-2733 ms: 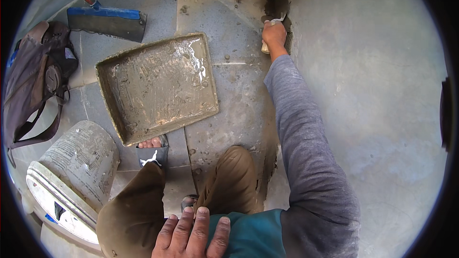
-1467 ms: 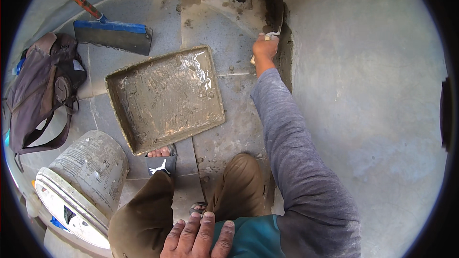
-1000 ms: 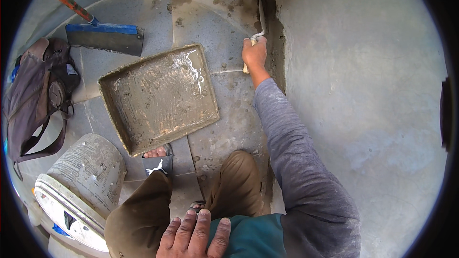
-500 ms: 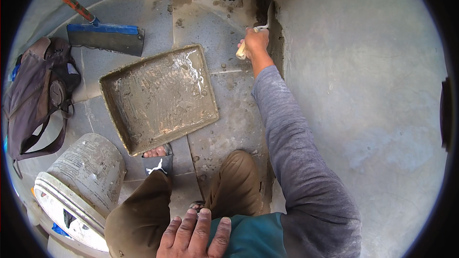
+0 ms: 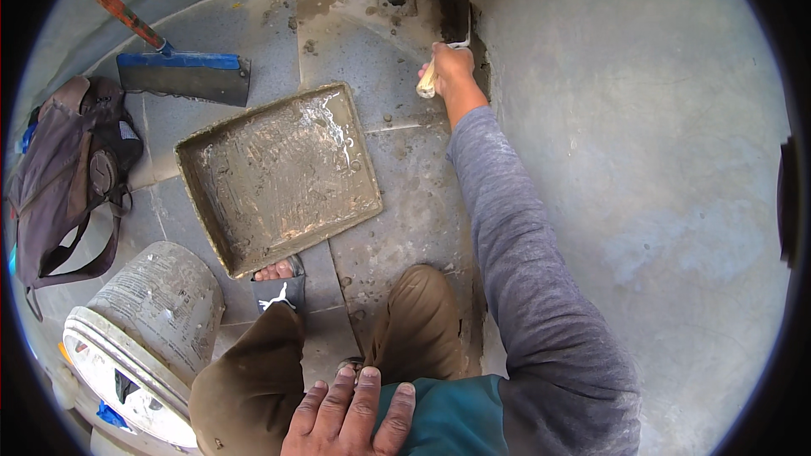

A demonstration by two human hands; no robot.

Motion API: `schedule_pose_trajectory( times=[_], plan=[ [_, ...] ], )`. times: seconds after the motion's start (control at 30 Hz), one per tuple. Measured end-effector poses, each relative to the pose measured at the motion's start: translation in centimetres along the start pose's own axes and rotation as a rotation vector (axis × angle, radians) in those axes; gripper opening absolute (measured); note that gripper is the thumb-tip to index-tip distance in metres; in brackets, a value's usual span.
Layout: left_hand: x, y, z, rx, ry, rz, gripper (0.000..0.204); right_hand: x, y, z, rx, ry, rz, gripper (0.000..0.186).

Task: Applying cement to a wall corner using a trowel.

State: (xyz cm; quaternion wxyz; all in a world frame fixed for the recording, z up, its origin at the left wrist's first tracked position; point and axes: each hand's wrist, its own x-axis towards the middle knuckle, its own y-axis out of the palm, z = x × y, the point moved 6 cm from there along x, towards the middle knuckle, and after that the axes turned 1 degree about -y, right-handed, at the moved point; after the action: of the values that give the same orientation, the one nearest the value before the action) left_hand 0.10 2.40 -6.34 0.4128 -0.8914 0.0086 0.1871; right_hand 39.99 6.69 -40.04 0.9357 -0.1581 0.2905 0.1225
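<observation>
At the far end of the right-hand wall, my right hand (image 5: 456, 72) is closed around the pale handle of a trowel (image 5: 427, 83). The trowel's bent metal neck shows just beyond my fingers. Its blade, seen nearly edge-on, is by the dark wet mortar (image 5: 455, 13) in the corner where floor and wall meet; whether it touches cannot be made out. Low in the picture my left hand (image 5: 351, 418) lies with fingers stretched out, in front of my teal garment, holding nothing. A mortar-smeared rectangular tray (image 5: 365, 148) sits on the tiles left of my right arm.
A wide blade with an orange handle (image 5: 182, 76) lies at the far left. Below it are a dark backpack (image 5: 63, 177) and a tipped white bucket (image 5: 160, 304). A square drain opening (image 5: 397, 0) is set in the far floor. The smooth grey wall (image 5: 625, 160) borders my right arm.
The trowel blade has turned and shifted slightly left, now showing more edge-on. My right hand keeps its grip. My left hand sits slightly farther right, and the whole view has shifted a little.
</observation>
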Motion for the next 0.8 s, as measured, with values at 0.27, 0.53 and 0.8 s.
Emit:
schedule_pose_trajectory(
  times=[0.27, 0.53, 0.8],
  plan=[
    [-1.8, -0.9, -0.1, -0.102, -0.027, 0.041, 0.039, 0.4, 1.6, -1.5, 0.047, -0.033, -0.219, 0.032],
    [-2.6, -1.2, 0.8, -0.157, -0.074, 0.08, 0.048, -5.4, 1.2, -4.0, 0.138, -0.082, -0.16, 0.034],
    [-1.0, -0.8, -0.1, -0.137, -0.052, 0.151, 0.049, -4.4, -2.8, -4.0, -0.205, -0.223, 0.006, 0.028]
  ],
)
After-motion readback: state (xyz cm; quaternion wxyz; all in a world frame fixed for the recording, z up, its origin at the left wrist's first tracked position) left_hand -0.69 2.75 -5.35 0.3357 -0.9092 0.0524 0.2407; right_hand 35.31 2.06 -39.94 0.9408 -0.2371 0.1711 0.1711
